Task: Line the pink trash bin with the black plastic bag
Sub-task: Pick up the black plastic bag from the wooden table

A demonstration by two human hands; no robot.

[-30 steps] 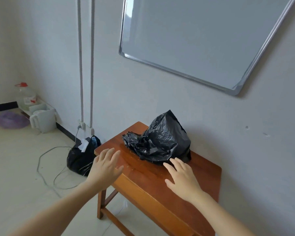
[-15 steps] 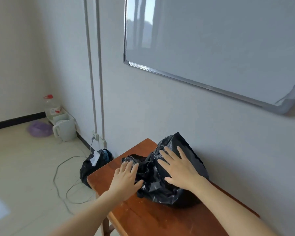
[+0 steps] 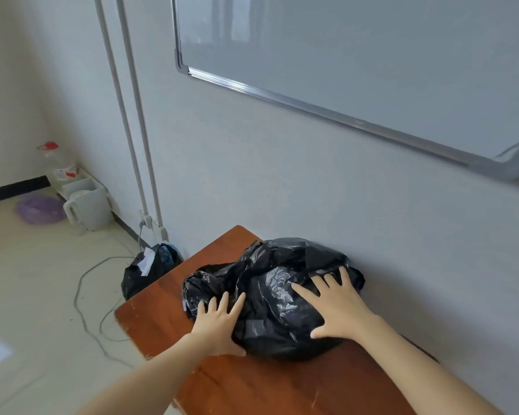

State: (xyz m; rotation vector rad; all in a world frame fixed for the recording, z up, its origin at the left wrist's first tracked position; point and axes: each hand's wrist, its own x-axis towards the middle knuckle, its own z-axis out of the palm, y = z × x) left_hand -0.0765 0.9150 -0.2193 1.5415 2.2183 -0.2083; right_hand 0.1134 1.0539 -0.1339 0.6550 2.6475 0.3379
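Note:
A crumpled black plastic bag (image 3: pixel 276 274) lies bunched on a brown wooden table (image 3: pixel 162 313) against the wall. My left hand (image 3: pixel 219 327) rests flat against the bag's near left side, fingers spread. My right hand (image 3: pixel 336 307) lies palm down on the right top of the bag, fingers spread, pressing it. Neither hand has closed around the plastic. No pink trash bin is in view.
A full black bag with white paper (image 3: pixel 150 271) sits on the floor left of the table, by a cable (image 3: pixel 84 298) and wall socket. A white jug (image 3: pixel 86 205), a purple basin (image 3: pixel 39 209) and a clear bottle (image 3: pixel 56 163) stand farther left. A whiteboard (image 3: pixel 357 55) hangs above.
Both hands moved forward from the table's front onto the black bag. The bag's peak has been flattened under my right hand. The camera came closer.

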